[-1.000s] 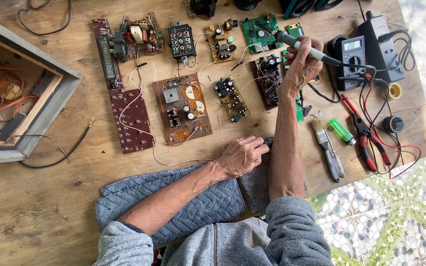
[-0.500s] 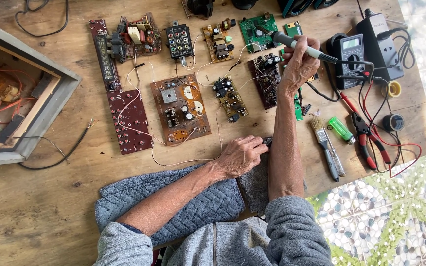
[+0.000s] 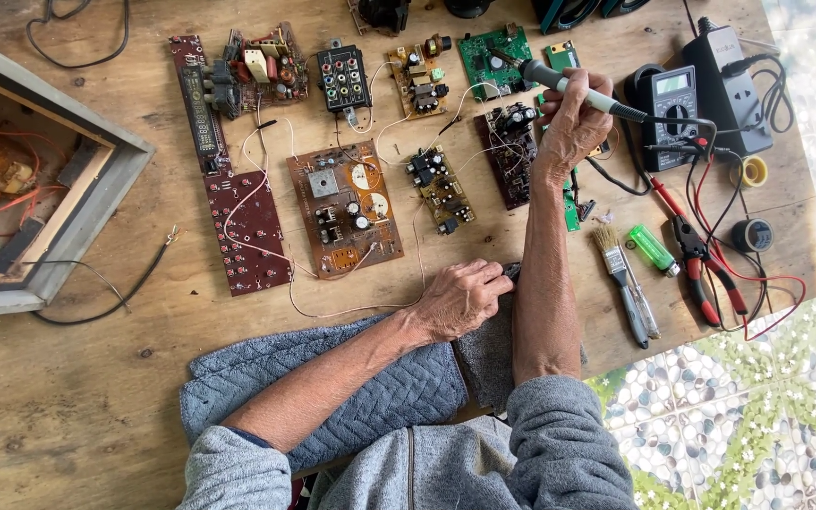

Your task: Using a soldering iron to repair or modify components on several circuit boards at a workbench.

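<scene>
Wooden table (image 3: 96,397), strewn with circuit boards.
Right hand (image 3: 573,123) gripping soldering iron (image 3: 569,88) above green board (image 3: 493,57); left hand (image 3: 460,297) closed on grey cloth (image 3: 351,387).

Hidden under the right hand (image 3: 573,118): the middle of the grey pen-shaped soldering iron (image 3: 545,76) and part of the dark brown circuit board (image 3: 507,156). Covered by the left hand (image 3: 460,297): most of a small black object at the fingertips, kind unreadable. Cut off at the left edge: the grey wooden cabinet shell (image 3: 77,189). Cropped along the top edge: black round parts.
</scene>
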